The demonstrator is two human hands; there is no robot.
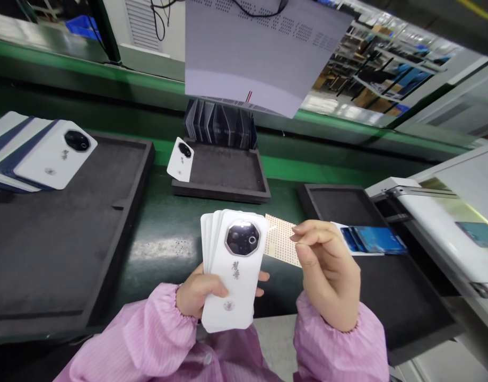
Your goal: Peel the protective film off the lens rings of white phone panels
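Observation:
My left hand (pixel 202 291) grips a fanned stack of white phone back covers (pixel 238 289). Its thumb lies across the front one and its other fingertips show past the right edge. The front cover has a black camera window, dark lettering and a small round mark. To the right, my right hand (pixel 327 265) is raised with thumb and fingers in a pinch; whatever may be between the tips is too small to make out. Behind those fingertips is a pale sheet with rows of small reddish dots (pixel 281 241), partly hidden by the hand and the covers.
A large dark foam tray (pixel 61 254) at left bears stacked white covers (pixel 57 154). Ahead, another tray (pixel 224 188) holds dark upright pieces (pixel 220 124) and one white cover (pixel 181 159). Blue-filmed pieces (pixel 377 240) lie on trays at right, near a white machine (pixel 438 223). A paper (pixel 252 63) hangs above.

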